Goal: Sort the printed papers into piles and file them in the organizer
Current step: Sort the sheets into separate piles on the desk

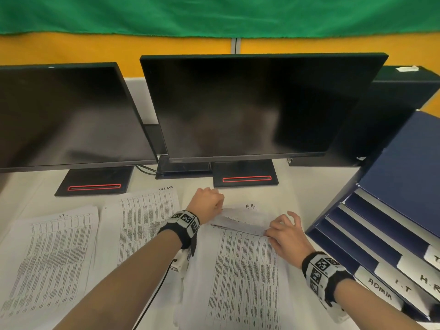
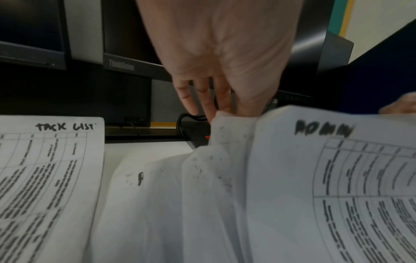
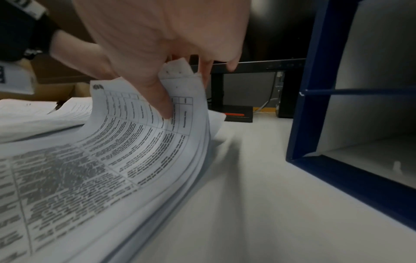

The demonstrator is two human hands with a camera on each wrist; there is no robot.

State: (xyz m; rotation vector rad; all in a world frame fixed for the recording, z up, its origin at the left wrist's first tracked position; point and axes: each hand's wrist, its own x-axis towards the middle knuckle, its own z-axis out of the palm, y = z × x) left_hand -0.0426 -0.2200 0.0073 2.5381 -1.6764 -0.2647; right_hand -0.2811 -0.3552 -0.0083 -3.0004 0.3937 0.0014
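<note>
A stack of printed sheets lies in front of me, its top sheet headed "ADMIN". Both hands lift its far edge, so the sheets curl upward. My left hand grips the far left corner, with its fingers behind the paper. At the far right corner my right hand pinches the sheets, thumb on the printed side and fingers behind. An "H.R." sheet lies under the raised edge. A "TASK LIST" pile and another pile lie to the left. The blue organizer stands right.
Two dark monitors stand on black bases just behind the papers. The organizer's tabs read ADMIN, I.T and H.R. Its open blue frame is close to my right hand. A cable runs under my left forearm.
</note>
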